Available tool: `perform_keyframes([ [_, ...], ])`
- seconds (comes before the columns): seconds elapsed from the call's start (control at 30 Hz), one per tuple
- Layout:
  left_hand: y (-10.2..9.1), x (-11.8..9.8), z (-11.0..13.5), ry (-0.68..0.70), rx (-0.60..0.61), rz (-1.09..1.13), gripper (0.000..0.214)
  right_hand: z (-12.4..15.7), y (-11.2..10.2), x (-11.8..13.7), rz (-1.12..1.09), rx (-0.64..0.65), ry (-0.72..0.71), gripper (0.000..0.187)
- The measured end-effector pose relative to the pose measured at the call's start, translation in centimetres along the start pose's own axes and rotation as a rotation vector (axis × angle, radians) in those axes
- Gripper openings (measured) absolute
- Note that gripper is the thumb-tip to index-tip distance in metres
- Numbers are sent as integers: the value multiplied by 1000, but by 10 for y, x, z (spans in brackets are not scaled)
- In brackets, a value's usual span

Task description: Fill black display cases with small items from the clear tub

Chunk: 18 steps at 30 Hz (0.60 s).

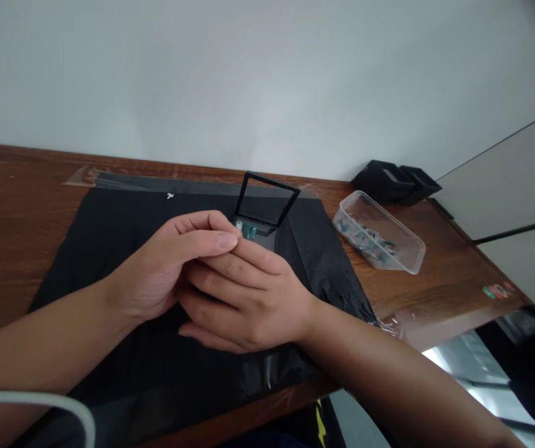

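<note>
My left hand (169, 264) and my right hand (253, 298) meet over the black mat (122, 261). The left thumb presses against the left forefinger and the right fingers at one spot. My right fingers are closed together and partly cover the left hand's other fingers. Whatever is pinched there, if anything, is hidden. Just beyond the fingertips stands a small black case (267, 199) with its clear, black-framed lid raised. Small green glossy pieces (249, 231) show at the case's near left, partly hidden by my fingers.
A clear plastic tub (402, 242) with many small greenish pieces stands to the right on the wooden table (10, 230). Black bins (384, 180) sit behind it by the wall. A white scrap (170, 196) lies on the mat. A white cable (74, 404) curves at lower left.
</note>
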<state>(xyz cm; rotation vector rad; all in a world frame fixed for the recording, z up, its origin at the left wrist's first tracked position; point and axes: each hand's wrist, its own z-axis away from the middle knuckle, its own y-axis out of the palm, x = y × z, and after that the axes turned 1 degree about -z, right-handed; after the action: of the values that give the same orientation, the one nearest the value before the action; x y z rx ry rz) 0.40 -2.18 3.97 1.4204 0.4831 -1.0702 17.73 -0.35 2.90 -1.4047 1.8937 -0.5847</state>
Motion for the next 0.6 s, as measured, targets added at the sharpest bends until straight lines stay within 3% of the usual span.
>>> perform_keyframes([
  [0.6,0,1,1,53,-14,68,25,-1,1,-1,24,-2,-10,27],
])
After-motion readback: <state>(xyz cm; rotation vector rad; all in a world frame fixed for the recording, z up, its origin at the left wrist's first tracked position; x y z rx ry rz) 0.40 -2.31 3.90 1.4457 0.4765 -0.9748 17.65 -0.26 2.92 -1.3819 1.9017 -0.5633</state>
